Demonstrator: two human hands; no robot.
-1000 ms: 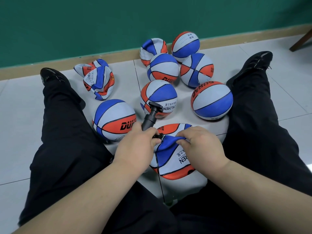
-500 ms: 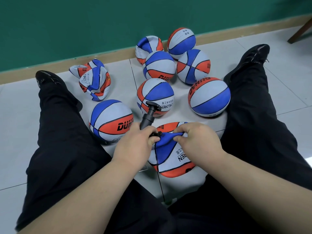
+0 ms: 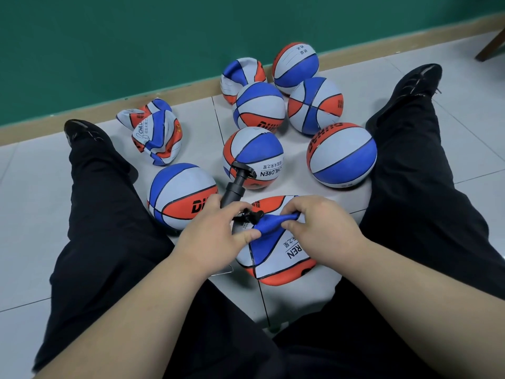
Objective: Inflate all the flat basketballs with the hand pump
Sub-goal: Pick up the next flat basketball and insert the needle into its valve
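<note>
Blue-orange balls (image 3: pixel 341 154), six of them, look full. The left hand (image 3: pixel 210 235) holds the pump (image 3: pixel 236 184), and the fingers of the right hand (image 3: pixel 322 228) pinch a flat ball (image 3: pixel 284 254). Crumpled balls (image 3: pixel 157 135) wait.

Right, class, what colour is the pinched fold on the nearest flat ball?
Blue. The right hand pinches it up from the ball; head view shows it.
</note>
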